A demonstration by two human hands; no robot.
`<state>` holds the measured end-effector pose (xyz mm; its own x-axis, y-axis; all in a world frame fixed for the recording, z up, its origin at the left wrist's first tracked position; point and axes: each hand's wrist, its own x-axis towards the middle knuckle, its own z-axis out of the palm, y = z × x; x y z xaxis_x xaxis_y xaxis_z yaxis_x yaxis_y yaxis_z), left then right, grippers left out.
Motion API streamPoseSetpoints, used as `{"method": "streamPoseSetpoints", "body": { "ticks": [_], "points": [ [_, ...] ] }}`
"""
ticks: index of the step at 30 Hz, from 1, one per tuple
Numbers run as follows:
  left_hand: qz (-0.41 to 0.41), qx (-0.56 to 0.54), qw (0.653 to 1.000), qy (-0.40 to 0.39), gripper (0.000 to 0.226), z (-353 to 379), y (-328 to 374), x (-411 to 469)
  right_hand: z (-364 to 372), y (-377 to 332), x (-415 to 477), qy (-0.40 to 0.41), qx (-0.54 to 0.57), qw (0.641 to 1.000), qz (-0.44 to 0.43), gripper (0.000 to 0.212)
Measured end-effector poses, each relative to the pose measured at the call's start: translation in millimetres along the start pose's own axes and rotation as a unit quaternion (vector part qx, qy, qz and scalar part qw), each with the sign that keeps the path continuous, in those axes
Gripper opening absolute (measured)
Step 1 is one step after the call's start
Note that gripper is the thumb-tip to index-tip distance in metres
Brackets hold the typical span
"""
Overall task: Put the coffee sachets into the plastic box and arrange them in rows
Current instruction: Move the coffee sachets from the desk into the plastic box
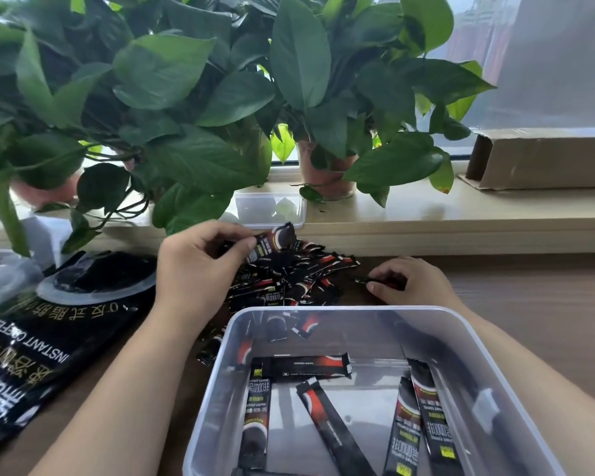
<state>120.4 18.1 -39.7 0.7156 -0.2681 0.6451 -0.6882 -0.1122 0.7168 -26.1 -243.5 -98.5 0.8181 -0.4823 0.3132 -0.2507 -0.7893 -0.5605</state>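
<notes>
Barely begun: a handful of sachets [301, 367] lie askew in the plastic box [358, 310] at the counter's near edge, no rows yet. Most lie in the pile [289, 280] toward the far edge, where the left hand [200, 266] pinches one sachet [275, 240] and the right hand [413, 283] pinches a second sachet [371, 280]

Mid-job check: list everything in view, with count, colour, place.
plastic box: one, clear, nearest camera
sachets in box: at least five, black-red, unordered
sachet pile: many, black-red, table beyond box
coffee bag: one, black, table left
small container: one, clear, windowsill
potted plants: at least two, green, windowsill
cardboard box: one, brown, windowsill right
left hand: holds lifted sachet above pile
right hand: pinches pinched sachet beside pile
</notes>
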Motion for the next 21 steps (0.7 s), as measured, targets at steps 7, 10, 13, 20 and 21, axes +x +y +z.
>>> {"method": "streamPoseSetpoints", "body": {
  "ticks": [7,10,13,20,21],
  "points": [
    [-0.042,-0.234,0.971,0.022,0.012,-7.8,26.3,-0.4,0.1,0.5,0.4,-0.008,0.002,1.000,0.005,0.013],
    [-0.038,-0.308,0.950,-0.029,0.015,-8.8,35.9,-5.2,1.2,2.8,0.6,-0.009,0.016,1.000,0.010,0.011],
    [-0.042,-0.367,0.920,-0.131,0.016,-9.1,43.7,-12.6,1.0,1.4,0.4,-0.011,0.019,1.000,0.008,0.008],
    [-0.001,-0.303,0.875,-0.378,0.036,-8.7,47.0,-23.7,0.4,0.5,0.3,-0.005,0.030,0.999,0.022,0.022],
    [-0.007,-0.304,0.867,-0.394,0.034,-9.3,46.9,-24.4,0.5,0.3,0.2,-0.008,0.025,0.999,0.019,0.024]
  ]
}}
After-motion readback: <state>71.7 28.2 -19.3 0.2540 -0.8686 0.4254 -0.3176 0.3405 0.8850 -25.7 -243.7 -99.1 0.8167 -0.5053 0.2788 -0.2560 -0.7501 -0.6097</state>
